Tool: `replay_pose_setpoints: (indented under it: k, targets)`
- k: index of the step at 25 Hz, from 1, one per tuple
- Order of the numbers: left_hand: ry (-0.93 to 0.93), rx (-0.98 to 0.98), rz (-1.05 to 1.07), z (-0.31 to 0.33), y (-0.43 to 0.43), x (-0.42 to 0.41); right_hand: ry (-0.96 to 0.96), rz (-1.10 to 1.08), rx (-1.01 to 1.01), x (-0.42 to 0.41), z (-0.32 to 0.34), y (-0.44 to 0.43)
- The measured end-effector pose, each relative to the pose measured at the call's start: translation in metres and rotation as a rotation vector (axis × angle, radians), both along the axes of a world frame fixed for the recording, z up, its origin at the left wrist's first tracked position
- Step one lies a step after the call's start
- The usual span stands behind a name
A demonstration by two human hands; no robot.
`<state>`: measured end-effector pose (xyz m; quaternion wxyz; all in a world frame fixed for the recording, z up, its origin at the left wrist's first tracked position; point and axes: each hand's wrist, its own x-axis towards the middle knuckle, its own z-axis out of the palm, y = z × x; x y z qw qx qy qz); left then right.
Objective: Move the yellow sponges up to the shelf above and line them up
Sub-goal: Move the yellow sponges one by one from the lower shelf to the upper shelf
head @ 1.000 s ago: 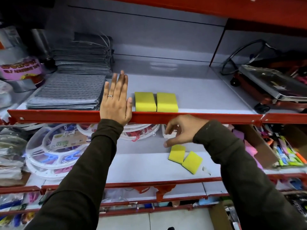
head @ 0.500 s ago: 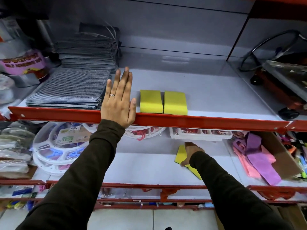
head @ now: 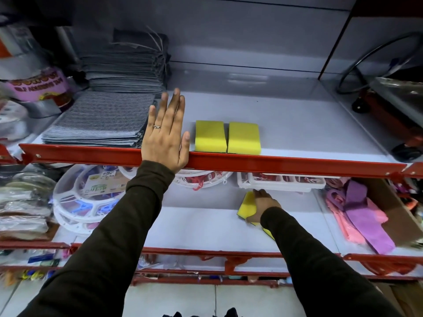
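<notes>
The left hand (head: 165, 138) lies flat and open on the upper shelf (head: 297, 124), fingers straight and close together, its heel over the red front rail (head: 286, 163) and nothing in its grip; a ring shows on one finger; just to its right two yellow sponges (head: 227, 137) sit side by side at the front edge of that shelf, touching each other and squared to the rail; to its left lies a stack of grey striped cloths (head: 98, 120) with a taller grey pile (head: 123, 69) behind; down on the lower shelf (head: 194, 223) the right hand (head: 263, 205) is pressed over another yellow sponge (head: 247, 205), fingers curled about its far side, though whether they have closed into a real grip I cannot tell; a sliver of a second sponge (head: 269, 233) peeps out beneath the dark sleeve; a white plastic tray (head: 281, 184) stands just behind the hand, round white hangers (head: 80, 202) lie off to the left, and pink and purple cloths (head: 359, 213) lie to the right.
</notes>
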<state>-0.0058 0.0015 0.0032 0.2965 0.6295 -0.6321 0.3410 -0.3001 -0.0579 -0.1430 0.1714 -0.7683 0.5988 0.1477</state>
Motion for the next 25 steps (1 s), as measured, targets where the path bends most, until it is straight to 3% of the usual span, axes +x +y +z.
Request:
replay_pose_setpoints:
  k: [10, 18, 25]
  targets:
    - [0.011, 0.043, -0.001, 0.003, 0.005, -0.004, -0.03, 0.146, -0.208, 0.007, 0.103, 0.05]
    - [0.028, 0.049, 0.012, 0.002, 0.005, -0.004, -0.043, 0.206, -0.121, -0.013, 0.222, 0.084]
    - [0.025, 0.03, 0.02, 0.0, 0.002, 0.0, -0.049, 0.191, -0.323, -0.021, 0.297, 0.035]
